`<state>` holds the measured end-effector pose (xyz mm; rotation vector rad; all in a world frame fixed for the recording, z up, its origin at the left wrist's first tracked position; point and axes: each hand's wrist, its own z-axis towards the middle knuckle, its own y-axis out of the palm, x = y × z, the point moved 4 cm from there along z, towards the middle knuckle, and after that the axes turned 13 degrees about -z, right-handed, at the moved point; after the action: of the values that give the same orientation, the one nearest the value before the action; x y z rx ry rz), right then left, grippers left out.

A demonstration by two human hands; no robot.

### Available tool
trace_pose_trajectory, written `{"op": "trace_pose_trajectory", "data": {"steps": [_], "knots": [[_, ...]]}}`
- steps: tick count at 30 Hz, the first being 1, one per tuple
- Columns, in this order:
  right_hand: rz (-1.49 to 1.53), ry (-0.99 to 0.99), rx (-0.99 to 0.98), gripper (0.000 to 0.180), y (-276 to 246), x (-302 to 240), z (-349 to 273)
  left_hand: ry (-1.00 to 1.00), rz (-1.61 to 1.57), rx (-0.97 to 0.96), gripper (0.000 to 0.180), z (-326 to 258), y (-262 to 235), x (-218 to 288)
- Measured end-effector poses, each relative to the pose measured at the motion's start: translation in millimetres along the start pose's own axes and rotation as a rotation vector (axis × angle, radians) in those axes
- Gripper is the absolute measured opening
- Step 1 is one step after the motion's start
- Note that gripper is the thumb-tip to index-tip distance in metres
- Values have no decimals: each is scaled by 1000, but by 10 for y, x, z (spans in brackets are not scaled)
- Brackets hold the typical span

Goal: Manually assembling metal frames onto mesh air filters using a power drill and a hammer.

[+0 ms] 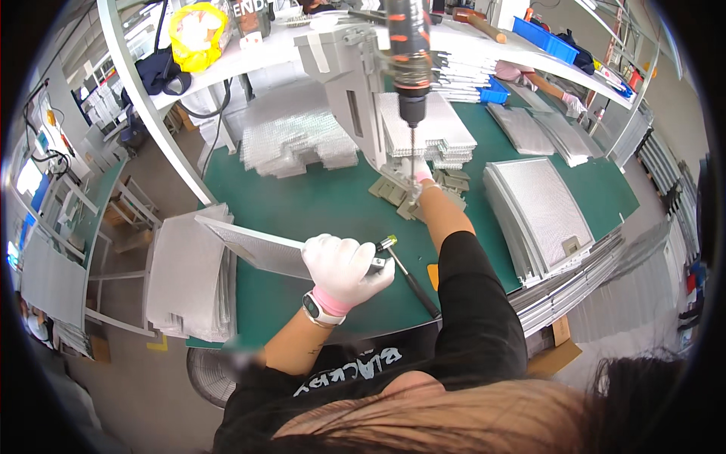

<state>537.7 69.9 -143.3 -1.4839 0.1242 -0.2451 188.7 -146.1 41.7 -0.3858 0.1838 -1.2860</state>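
My left hand (340, 265), in a white glove, is closed on the end of a framed mesh panel (265, 246), which it holds up on edge over the green table. My right arm stretches forward, and my right hand (423, 174) is at a pile of small beige plastic parts (393, 195). A hanging power screwdriver (412, 68) with a long bit partly covers that hand, so its fingers are hidden. Beside my left hand, a hammer (412, 280) with a green-yellow face lies on the table.
Stacked mesh panels (189, 272) stand at the left, with another stack (537, 208) at the right. Bubble-wrap sheets (295, 136) lie behind. A grey upright machine column (344, 83) rises mid-table. Another person's gloved hand (572, 104) is at the far right. A fan (210, 378) stands below.
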Motion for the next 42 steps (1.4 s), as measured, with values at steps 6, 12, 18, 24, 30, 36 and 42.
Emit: {"op": "trace_pose_trajectory", "data": {"steps": [6, 12, 18, 24, 30, 36, 42], "knots": [[74, -166, 225, 22, -904, -732, -878, -40, 40, 21, 29, -70, -64, -155], [638, -648, 700, 51, -1457, -996, -2341, -45, -25, 78, 24, -94, -31, -127], [1701, -740, 829, 57, -2826, -1281, -2778, -42, -17, 127, 23, -55, -28, -125], [1669, -620, 469, 50, -3006, -1676, -2510, -39, -12, 80, 22, -11, -46, -83], [1722, -630, 400, 50, -3064, -1752, -2437, -23, -46, 110, 19, -40, -50, -91], [1679, -594, 369, 51, -3069, -1762, -2383, -46, -35, 69, 19, -36, 1, -118], [1751, -702, 180, 36, -3083, -1883, -2378, -19, -32, 94, 19, -44, -23, -112]]}}
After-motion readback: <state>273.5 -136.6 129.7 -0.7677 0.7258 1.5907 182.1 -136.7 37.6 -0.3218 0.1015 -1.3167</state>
